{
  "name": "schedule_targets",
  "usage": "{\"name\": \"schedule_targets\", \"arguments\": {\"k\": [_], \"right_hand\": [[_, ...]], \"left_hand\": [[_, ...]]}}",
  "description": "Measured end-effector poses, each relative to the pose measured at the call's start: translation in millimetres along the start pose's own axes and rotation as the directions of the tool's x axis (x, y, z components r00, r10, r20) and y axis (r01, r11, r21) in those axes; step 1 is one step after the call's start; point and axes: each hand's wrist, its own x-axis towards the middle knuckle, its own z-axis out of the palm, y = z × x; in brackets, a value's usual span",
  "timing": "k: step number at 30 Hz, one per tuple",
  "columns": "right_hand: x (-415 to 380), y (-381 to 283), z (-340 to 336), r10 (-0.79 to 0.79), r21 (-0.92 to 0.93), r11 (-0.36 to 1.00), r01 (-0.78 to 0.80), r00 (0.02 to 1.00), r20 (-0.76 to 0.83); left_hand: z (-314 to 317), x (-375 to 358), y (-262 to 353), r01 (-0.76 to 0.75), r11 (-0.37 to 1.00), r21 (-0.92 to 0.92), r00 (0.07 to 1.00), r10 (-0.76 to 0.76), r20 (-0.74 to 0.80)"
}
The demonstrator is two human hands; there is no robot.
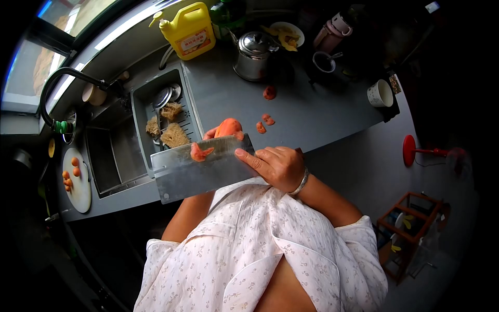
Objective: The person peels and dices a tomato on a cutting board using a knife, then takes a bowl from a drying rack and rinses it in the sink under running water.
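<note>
My right hand (279,167) is closed round the handle of a wide cleaver (200,174), its thumb lying along the blade. A cut piece of tomato clings to the blade's face near the upper edge. Behind the cleaver, my left hand (209,133) grips an orange-red tomato (227,127); most of that hand is hidden by the blade. The blade's upper edge is against or very close to the tomato. On the grey counter beyond lie small tomato pieces (261,127) and a darker red piece (269,92).
A grey drain tray (136,104) with scrubbers stands left, over a steel sink (117,153). Further left, several eggs rest on a white board (80,195). At the back are a yellow jug (189,31), a steel kettle (252,57) and, rightward, a paper cup (380,93).
</note>
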Motion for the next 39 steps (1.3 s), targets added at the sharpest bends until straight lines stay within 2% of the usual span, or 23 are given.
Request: {"name": "schedule_targets", "arguments": {"k": [2,3,5,9,11,14,18,19,21,22,24,25,28,29,31,32,34,36,37,38,39], "right_hand": [[-2,2,2,0.011,-0.004,1.0,-0.011,1.0,-0.001],[-4,5,3,0.038,-0.026,0.999,-0.038,0.999,-0.002],[-6,8,4,0.064,-0.048,0.997,-0.064,0.998,-0.003],[-7,10,5,0.098,-0.014,0.995,-0.098,0.994,-0.04],[-8,12,5,0.102,0.011,0.995,-0.102,0.992,-0.072],[-14,19,8,0.131,0.036,0.991,-0.129,0.989,-0.072],[-19,21,10,0.148,0.035,0.989,-0.146,0.987,-0.068],[-19,21,10,0.164,0.057,0.985,-0.161,0.985,-0.053],[-25,26,10,0.202,0.058,0.978,-0.201,0.979,-0.014],[-29,29,10,0.243,0.055,0.968,-0.244,0.97,0.024],[-39,42,12,0.392,0.21,0.891,-0.402,0.915,0.093],[-49,50,20,0.443,0.202,0.868,-0.453,0.891,0.096],[-56,55,20,0.628,0.302,0.667,-0.682,0.732,0.265],[-55,53,19,0.627,0.303,0.666,-0.682,0.731,0.267],[-45,46,12,0.717,0.357,0.534,-0.766,0.634,0.289],[-40,43,10,0.719,0.356,0.531,-0.769,0.631,0.29],[-28,36,7,0.623,0.38,0.691,-0.615,0.773,0.12],[-19,27,2,0.485,0.308,0.828,-0.468,0.874,0.025],[-9,20,-7,0.425,0.264,0.867,-0.423,0.903,0.052],[-3,14,-14,0.365,0.221,0.901,-0.374,0.927,0.082],[-2,10,-11,0.37,0.219,0.9,-0.378,0.926,0.079]], "left_hand": [[11,-1,-2,-0.027,0.985,-0.17,0.999,0.024,-0.021],[14,-1,3,-0.026,0.985,-0.17,1.0,0.023,-0.021],[19,2,12,0.098,0.993,0.059,0.994,-0.101,0.044],[24,3,14,0.102,0.99,0.099,0.992,-0.109,0.068],[34,1,17,0.093,0.985,0.147,0.995,-0.088,-0.042],[38,-2,21,0.107,0.965,0.24,0.994,-0.096,-0.059],[12,7,21,0.088,0.954,0.286,0.987,-0.121,0.102],[12,4,21,0.086,0.955,0.285,0.988,-0.12,0.102],[16,-7,23,0.147,0.978,0.148,0.983,-0.127,-0.136],[10,-11,19,0.148,0.978,0.148,0.982,-0.128,-0.137],[-11,-15,8,-0.088,0.959,0.27,0.993,0.107,-0.055],[-13,-14,11,0.012,0.985,0.174,0.999,-0.004,-0.049],[0,-13,11,0.107,0.993,0.051,0.993,-0.104,-0.062],[1,-12,9,0.108,0.993,0.051,0.992,-0.104,-0.065],[3,-11,5,0.151,0.987,-0.059,0.986,-0.155,-0.062],[4,-11,3,0.155,0.986,-0.06,0.985,-0.159,-0.063],[6,-9,-1,0.171,0.979,-0.115,0.981,-0.18,-0.072],[11,-5,-3,0.171,0.97,-0.172,0.98,-0.185,-0.068],[10,-6,-9,0.121,0.991,-0.059,0.987,-0.126,-0.1],[8,-2,-10,0.126,0.99,-0.058,0.987,-0.131,-0.097],[12,5,-5,0.085,0.974,-0.211,0.996,-0.085,0.009]]}}
